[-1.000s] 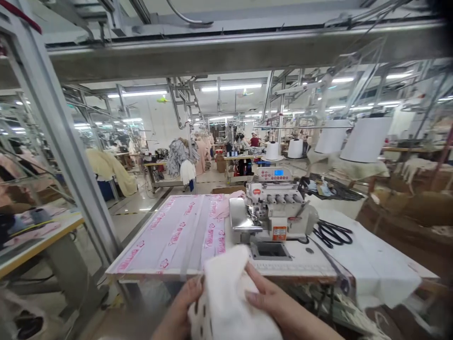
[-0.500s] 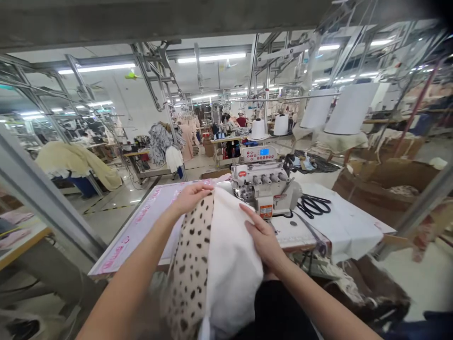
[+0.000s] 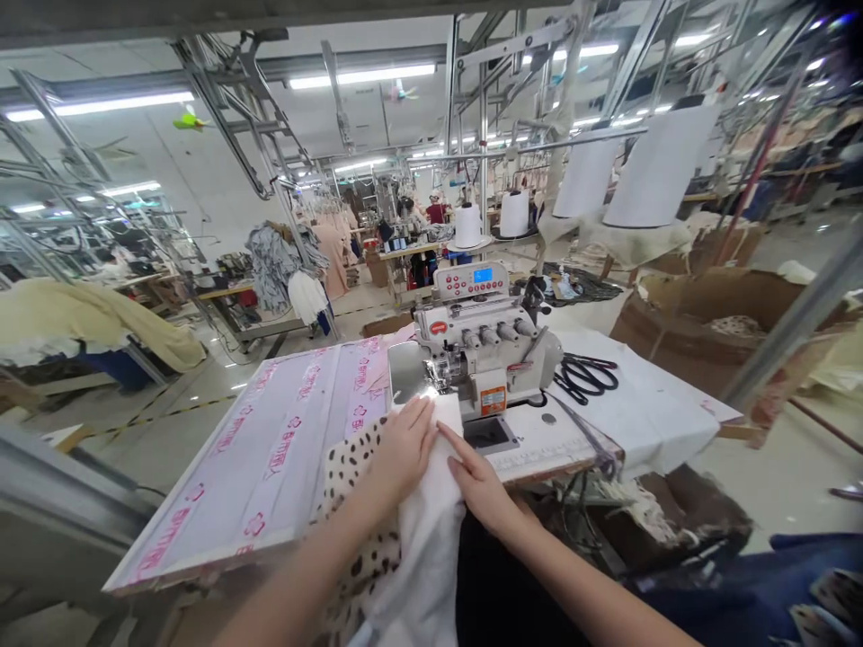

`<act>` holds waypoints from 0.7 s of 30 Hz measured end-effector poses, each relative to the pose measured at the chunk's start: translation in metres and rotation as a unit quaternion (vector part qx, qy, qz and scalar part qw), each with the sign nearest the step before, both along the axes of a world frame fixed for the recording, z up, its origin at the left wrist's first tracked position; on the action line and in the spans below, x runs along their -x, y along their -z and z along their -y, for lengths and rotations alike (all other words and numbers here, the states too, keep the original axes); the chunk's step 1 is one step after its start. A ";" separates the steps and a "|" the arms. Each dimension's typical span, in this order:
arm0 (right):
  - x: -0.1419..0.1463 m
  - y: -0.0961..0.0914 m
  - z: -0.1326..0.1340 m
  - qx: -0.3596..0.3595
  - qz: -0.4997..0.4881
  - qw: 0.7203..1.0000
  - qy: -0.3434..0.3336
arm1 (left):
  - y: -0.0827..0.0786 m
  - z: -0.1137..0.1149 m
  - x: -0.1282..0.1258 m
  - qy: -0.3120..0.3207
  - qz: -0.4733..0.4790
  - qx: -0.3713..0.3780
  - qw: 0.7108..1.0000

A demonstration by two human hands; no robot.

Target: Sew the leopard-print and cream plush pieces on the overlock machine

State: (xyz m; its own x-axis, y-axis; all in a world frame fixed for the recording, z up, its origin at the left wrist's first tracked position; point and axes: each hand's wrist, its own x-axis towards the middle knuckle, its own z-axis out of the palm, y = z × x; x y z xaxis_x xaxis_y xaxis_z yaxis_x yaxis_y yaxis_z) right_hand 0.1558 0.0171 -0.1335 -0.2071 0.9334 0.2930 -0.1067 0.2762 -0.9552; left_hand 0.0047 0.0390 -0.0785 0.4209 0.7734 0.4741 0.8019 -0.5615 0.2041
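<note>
Head view: white fleece layered on leopard-spotted fabric lies with its top edge at the presser foot of an overlock sewing machine; left hand and right hand press it flat, apart, neither clamping.

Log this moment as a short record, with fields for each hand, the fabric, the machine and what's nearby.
Setting: garment factory floor
Left hand: left hand flat on the fabric
Right hand: right hand, fingertips along the fabric's right edge
Fabric: white fleecy fabric layered with beige leopard-spotted fabric
Machine: white overlock sewing machine, fabric's end close in front of its needle area
Nearby: black-handled shears on a white sewing table; pink-printed white board left of the machine
</note>
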 end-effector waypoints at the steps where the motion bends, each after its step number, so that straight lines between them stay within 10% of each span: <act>1: -0.001 -0.001 -0.002 0.001 0.000 1.000 0.000 | 0.002 -0.002 -0.002 -0.021 -0.022 0.011 0.999; 13: -0.006 0.006 -0.001 0.112 -0.127 0.984 -0.058 | -0.013 -0.026 0.000 -0.062 -0.076 0.072 0.993; 17: -0.001 0.035 0.031 0.163 -0.161 0.968 -0.102 | -0.012 -0.026 -0.002 -0.075 -0.083 0.072 0.991; 21: 0.002 0.082 0.076 0.150 0.023 0.976 -0.158 | -0.009 -0.034 0.000 -0.074 -0.102 0.046 0.991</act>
State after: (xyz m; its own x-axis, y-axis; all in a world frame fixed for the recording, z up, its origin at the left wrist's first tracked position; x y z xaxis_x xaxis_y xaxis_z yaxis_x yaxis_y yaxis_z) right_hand 0.1533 -0.0592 -0.2159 -0.5045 0.8634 0.0008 -0.0964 -0.0554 -0.9938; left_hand 0.0045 0.0726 -0.0696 0.3801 0.8697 0.3148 0.9038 -0.4216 0.0736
